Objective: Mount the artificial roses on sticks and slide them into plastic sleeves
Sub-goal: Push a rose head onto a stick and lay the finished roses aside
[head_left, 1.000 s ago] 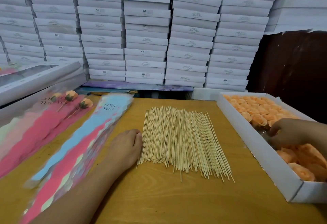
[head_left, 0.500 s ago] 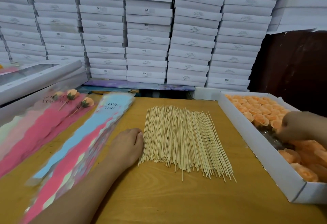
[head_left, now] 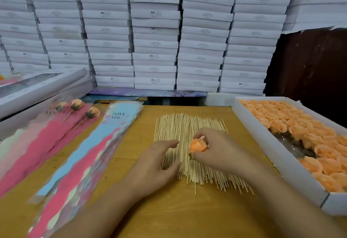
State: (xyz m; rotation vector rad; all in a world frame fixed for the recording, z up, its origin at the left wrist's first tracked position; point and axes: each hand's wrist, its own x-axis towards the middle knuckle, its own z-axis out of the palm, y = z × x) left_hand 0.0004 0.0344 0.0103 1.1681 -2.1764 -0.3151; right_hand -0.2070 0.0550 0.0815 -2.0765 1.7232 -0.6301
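Stacked white boxes (head_left: pixel 154 31) behind, wooden worktop (head_left: pixel 169 209) in front. Sticks (head_left: pixel 187 130) fanned flat mid-worktop, easy to pick singly. Right hand (head_left: pixel 219 149) over them, fingers (head_left: pixel 200 136) curled, pinching one orange rose (head_left: pixel 197 146), green base turned down toward the sticks, probably for spearing. Left hand (head_left: pixel 155 164) half-open on the pile, gripping nothing visible, likely separating one stick. Rose tray (head_left: pixel 281 164) right; sleeves (head_left: pixel 90 153) left, within reach for later.

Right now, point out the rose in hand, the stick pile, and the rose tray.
rose (head_left: pixel 197 145), head view, on its orange petals.
stick pile (head_left: pixel 187 125), head view, on the far part of the bundle.
rose tray (head_left: pixel 262 143), head view, on its white near wall.
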